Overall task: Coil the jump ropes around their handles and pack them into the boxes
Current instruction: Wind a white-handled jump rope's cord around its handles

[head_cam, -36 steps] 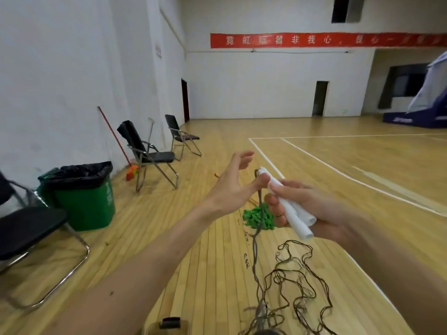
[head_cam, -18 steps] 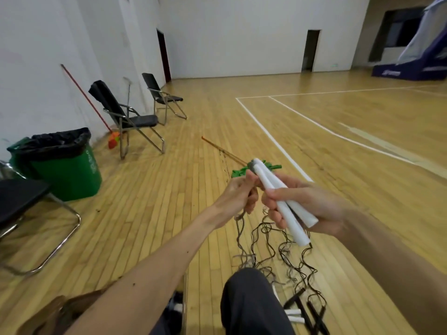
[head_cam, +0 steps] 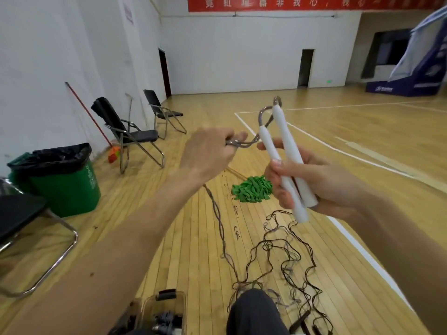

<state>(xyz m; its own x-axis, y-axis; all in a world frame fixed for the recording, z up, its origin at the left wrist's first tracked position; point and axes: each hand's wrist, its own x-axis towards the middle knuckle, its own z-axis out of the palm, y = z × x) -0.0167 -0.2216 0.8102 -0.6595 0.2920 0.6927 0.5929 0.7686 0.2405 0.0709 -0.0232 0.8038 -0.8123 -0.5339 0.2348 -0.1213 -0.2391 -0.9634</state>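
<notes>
My right hand (head_cam: 312, 184) grips two white jump-rope handles (head_cam: 287, 153) side by side, their tops pointing up and away. A grey rope (head_cam: 262, 117) loops out of the handle tops and runs left into my left hand (head_cam: 208, 153), which pinches it beside the handles. From under my left hand the twisted rope (head_cam: 219, 221) hangs down to the floor. More tangled dark ropes (head_cam: 285, 259) lie on the wood floor below my right hand, with black handles (head_cam: 300, 320) near the bottom edge. A clear plastic box (head_cam: 164, 310) sits at the bottom by my knee (head_cam: 254, 313).
A pile of green pieces (head_cam: 251, 189) lies on the floor beyond the ropes. A green bin (head_cam: 60, 180) with a black liner stands at the left, next to a black chair (head_cam: 21, 218). Two folding chairs (head_cam: 135, 134) and a broom (head_cam: 96, 124) stand by the left wall.
My left hand has pulled the rope out to the left, away from the handles. My right hand has raised the handles more upright. The camera has tilted up again.
</notes>
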